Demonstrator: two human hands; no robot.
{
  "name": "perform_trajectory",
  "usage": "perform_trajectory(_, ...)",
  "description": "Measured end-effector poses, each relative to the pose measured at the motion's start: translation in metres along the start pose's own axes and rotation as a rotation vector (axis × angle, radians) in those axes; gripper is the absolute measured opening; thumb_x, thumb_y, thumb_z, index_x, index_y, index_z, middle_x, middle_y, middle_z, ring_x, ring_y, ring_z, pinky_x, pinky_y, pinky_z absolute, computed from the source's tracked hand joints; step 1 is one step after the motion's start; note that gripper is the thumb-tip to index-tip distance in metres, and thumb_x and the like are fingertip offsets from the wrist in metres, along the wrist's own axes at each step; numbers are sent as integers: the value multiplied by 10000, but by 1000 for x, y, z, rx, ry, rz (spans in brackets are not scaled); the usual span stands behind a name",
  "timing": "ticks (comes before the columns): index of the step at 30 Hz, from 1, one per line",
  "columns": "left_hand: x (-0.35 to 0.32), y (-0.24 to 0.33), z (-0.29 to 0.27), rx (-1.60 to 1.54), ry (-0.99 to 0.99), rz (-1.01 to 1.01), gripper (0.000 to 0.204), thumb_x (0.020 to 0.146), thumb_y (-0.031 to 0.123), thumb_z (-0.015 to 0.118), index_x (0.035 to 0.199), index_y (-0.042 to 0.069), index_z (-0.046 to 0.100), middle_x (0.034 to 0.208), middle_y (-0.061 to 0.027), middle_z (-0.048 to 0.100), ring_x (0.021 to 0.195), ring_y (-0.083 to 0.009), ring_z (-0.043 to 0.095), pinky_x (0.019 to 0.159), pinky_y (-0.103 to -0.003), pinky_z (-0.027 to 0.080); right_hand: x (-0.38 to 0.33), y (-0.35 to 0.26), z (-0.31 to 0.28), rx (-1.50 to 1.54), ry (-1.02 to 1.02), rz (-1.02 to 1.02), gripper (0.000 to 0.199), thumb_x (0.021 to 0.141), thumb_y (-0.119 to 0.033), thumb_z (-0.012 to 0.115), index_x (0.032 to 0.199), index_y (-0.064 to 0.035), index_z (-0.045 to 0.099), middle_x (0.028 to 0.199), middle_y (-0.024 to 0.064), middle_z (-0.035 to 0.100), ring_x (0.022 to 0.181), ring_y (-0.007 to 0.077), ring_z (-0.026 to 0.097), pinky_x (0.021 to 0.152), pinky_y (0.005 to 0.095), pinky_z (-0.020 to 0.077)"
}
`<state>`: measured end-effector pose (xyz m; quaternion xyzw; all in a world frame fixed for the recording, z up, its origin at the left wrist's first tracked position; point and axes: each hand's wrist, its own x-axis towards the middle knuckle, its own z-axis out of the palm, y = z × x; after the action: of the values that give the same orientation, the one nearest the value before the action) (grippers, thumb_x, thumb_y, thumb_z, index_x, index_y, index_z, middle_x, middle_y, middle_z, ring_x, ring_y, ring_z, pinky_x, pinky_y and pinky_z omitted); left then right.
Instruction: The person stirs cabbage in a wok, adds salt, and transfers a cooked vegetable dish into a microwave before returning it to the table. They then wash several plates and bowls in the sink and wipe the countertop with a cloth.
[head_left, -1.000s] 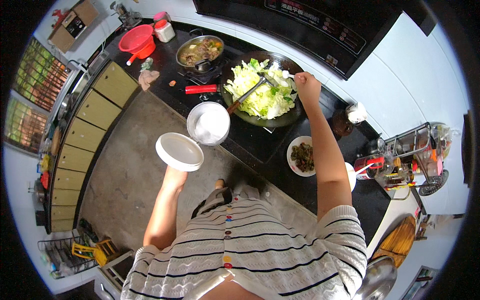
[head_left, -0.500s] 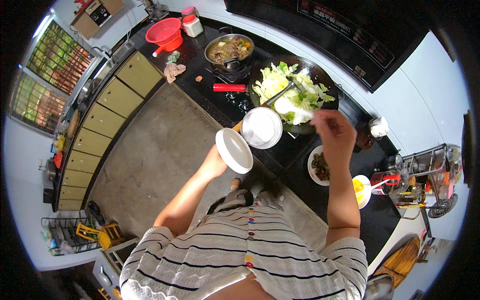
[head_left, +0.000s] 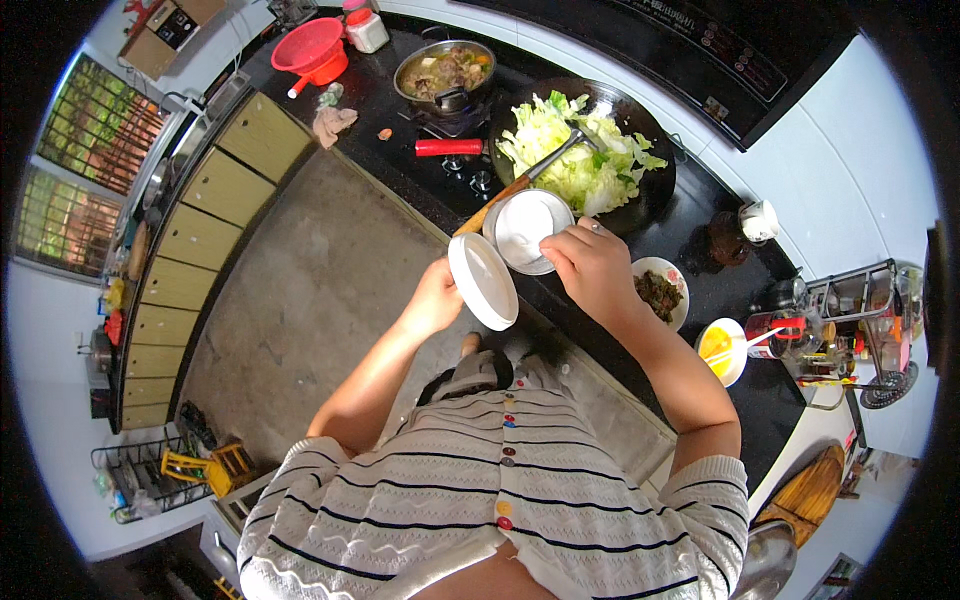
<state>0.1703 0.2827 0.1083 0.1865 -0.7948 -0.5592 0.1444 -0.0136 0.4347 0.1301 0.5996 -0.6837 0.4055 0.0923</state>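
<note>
My left hand [head_left: 437, 298] grips a round white lid [head_left: 486, 284], tilted up beside an open canister [head_left: 489, 228] that has white contents. My right hand [head_left: 592, 265] is closed on a small white spoon [head_left: 527, 213], its bowl inside the canister. Just beyond, a dark wok [head_left: 655, 195] is heaped with chopped cabbage [head_left: 575, 155]. A spatula with a wooden handle [head_left: 490, 208] leans over the wok's rim and passes beside the canister. Whether the canister rests on the counter is hard to see.
A pot of stew [head_left: 445, 75] stands left of the wok's red handle [head_left: 448, 147]. Right of my right hand are a plate of dark food [head_left: 660, 293] and a bowl of yellow liquid [head_left: 722, 350]. A red basin [head_left: 312, 52] sits at far left, by a cloth [head_left: 333, 125].
My right hand has moved left and down from above the cabbage, bringing the spoon into the canister. My left hand still holds the lid. The whole view has shifted slightly.
</note>
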Motion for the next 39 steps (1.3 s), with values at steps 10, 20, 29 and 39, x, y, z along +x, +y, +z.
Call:
perform_trajectory(10,6,-20,0,-122,13,-47,201,879,62,573,1049,-33,622,965,-92,681,918,-140,612,829,-311,487,-2,4,-2,456,19,589,106,833,-124,671,867,-25,654,688,60,654,607,85,576,573,234,452)
perform_trajectory(20,-2,-14,-7,-213,155,-214,300,887,76,587,1167,-31,571,1091,-100,643,1024,-164,580,908,-317,456,31,39,-23,1111,422,949,162,863,-126,656,906,27,627,755,53,611,687,103,551,633,199,440)
perform_trajectory(29,-22,-10,-17,-203,220,-295,390,875,74,572,1245,-28,504,1182,-134,593,1097,-202,546,926,-336,444,87,145,-1,670,555,718,139,833,-119,667,864,13,641,757,62,678,696,103,604,681,231,473)
perform_trajectory(39,-42,-7,-21,-208,292,-277,339,870,70,568,1195,-15,523,1126,-117,604,1054,-179,554,893,-325,456,97,187,40,346,404,515,97,802,-110,651,829,-18,665,712,72,686,689,138,657,678,272,505)
